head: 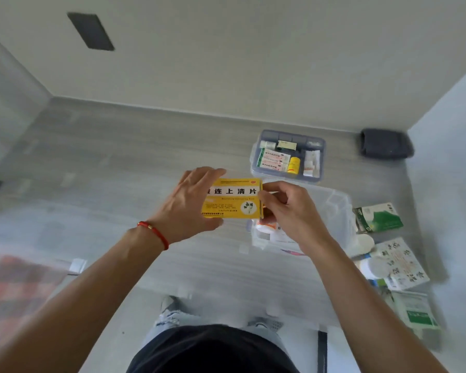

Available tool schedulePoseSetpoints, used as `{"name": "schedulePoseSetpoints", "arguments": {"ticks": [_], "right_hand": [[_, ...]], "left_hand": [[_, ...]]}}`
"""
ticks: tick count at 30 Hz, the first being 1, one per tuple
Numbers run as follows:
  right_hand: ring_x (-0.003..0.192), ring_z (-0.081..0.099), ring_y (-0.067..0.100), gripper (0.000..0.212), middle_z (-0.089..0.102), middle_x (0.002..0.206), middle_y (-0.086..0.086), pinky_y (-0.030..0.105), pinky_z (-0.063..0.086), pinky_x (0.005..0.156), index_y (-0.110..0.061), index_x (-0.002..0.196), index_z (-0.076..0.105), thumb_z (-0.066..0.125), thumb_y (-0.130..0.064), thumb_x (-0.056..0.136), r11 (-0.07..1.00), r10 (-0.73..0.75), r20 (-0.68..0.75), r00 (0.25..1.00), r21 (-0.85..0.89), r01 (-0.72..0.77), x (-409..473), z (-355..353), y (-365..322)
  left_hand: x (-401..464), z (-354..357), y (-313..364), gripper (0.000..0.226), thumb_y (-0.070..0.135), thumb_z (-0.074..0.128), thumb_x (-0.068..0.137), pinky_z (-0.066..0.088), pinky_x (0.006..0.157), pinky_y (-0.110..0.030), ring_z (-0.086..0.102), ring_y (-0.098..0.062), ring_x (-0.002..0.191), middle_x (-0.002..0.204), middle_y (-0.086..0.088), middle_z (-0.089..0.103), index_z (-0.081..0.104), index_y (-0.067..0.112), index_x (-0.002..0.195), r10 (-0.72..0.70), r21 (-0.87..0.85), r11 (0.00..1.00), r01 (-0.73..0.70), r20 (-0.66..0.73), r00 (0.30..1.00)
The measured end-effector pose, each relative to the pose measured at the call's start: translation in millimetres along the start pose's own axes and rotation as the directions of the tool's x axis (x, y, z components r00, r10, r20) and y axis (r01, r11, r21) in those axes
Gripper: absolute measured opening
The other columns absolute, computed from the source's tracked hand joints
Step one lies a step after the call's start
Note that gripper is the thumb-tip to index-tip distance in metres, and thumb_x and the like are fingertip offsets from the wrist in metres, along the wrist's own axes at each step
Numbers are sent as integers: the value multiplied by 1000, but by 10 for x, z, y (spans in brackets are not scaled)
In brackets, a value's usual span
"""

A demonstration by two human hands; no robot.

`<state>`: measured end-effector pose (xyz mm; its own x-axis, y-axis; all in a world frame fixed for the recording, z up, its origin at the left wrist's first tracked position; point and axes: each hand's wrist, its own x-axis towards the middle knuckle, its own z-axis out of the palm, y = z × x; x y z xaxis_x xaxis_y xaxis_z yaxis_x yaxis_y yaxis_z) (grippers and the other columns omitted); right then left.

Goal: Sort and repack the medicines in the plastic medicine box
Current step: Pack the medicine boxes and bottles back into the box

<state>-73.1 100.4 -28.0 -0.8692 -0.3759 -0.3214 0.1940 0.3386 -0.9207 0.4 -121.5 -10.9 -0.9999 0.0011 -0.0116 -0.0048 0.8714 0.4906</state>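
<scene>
We hold the yellow carton (pixel 233 198) above the floor, near the box (pixel 256 160): left hand (pixel 193 203) spans its long edges, right hand (pixel 285 208) pinches its end flap. It looks light, thin-walled and crushable, so we grip the edges, not the faces.

Left of the fingers (pixel 199 176) the grey floor (pixel 113 162) lies open to the wall. Just beyond them sits the compartmented medicine box (pixel 288 157), packed with cartons. Below and right, a clear plastic tub (pixel 334 211) crowds the way, then scattered packets (pixel 379 218) and a dark pouch (pixel 385 144) farther out.
</scene>
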Motion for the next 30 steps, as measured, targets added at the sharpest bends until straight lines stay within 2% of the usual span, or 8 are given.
{"name": "schedulePoseSetpoints", "arguments": {"ticks": [4, 7, 10, 12, 15, 19, 25, 30], "right_hand": [[82, 77, 35, 20, 81, 92, 9, 48, 64, 77, -7, 114, 69, 67, -21, 99, 987, 51, 23, 998, 152, -54, 129, 759, -128], [86, 76, 38, 19, 80, 93, 12, 46, 64, 76, -6, 114, 69, 67, -18, 99, 983, 66, 29, 997, 171, -70, 264, 1455, -229], [84, 77, 34, 14, 81, 91, 10, 46, 65, 76, -11, 108, 71, 68, -19, 98, 985, 96, 37, 995, 140, -101, 408, 2303, -338], [82, 78, 33, 10, 80, 91, 10, 46, 65, 76, -13, 105, 71, 69, -20, 97, 982, 134, 37, 990, 126, -138, 493, 2908, -372], [75, 78, 33, 16, 80, 90, 10, 49, 65, 77, -10, 108, 70, 69, -22, 96, 978, 180, 53, 982, 99, -184, 650, 3748, -448], [70, 78, 30, 12, 78, 94, 13, 48, 66, 72, -9, 104, 68, 69, -18, 96, 964, 257, 58, 965, 52, -260, 787, 4736, -533], [70, 78, 29, 11, 76, 98, 11, 45, 66, 70, -11, 101, 69, 67, -19, 96, 946, 318, 134, 938, -111, -305, 973, 5941, -559], [80, 78, 28, 20, 79, 81, 10, 48, 63, 83, -15, 75, 71, 57, -25, 87, 910, 393, 237, 889, -242, -337, 1101, 6595, -598]], "left_hand": [[-294, -335, -736, 93, 48, 88, 61, 43, 101, -28, 50, -13, 123, 143, 1, 45, 46, 32, 142, -155, -225, 965, 133, -83, 984], [-547, -562, -1381, 68, 36, 85, 65, 52, 87, -20, 60, -10, 111, 123, 1, 56, 55, 35, 126, -403, -573, 774, 270, -118, 907], [-803, -802, -2125, 47, 23, 71, 65, 52, 74, -26, 66, -13, 89, 99, 2, 65, 66, 23, 112, -589, -732, 590, 340, -102, 802], [-1000, -960, -2634, 37, 19, 66, 63, 52, 72, -32, 65, -17, 78, 87, 2, 68, 72, 23, 99, -662, -751, 537, 385, -92, 744], [-1250, -1216, -3300, 29, 19, 64, 67, 55, 78, -32, 70, -16, 83, 91, -1, 76, 76, 26, 92, -698, -733, 513, 447, -53, 714], [-1599, -1495, -4057, 35, 22, 61, 69, 54, 79, -32, 71, -15, 89, 95, 5, 78, 77, 28, 99, -724, -685, 498, 531, 10, 690], [-2112, -1648, -5038, 61, 27, 58, 63, 52, 98, -43, 63, -22, 111, 123, -1, 70, 68, 27, 123, -827, -678, 341, 652, 113, 550], [-2310, -1749, -5686, 65, 21, 58, 60, 50, 103, -46, 62, -25, 115, 126, 0, 67, 68, 29, 124, -869, -708, 246, 662, 141, 474]]}}
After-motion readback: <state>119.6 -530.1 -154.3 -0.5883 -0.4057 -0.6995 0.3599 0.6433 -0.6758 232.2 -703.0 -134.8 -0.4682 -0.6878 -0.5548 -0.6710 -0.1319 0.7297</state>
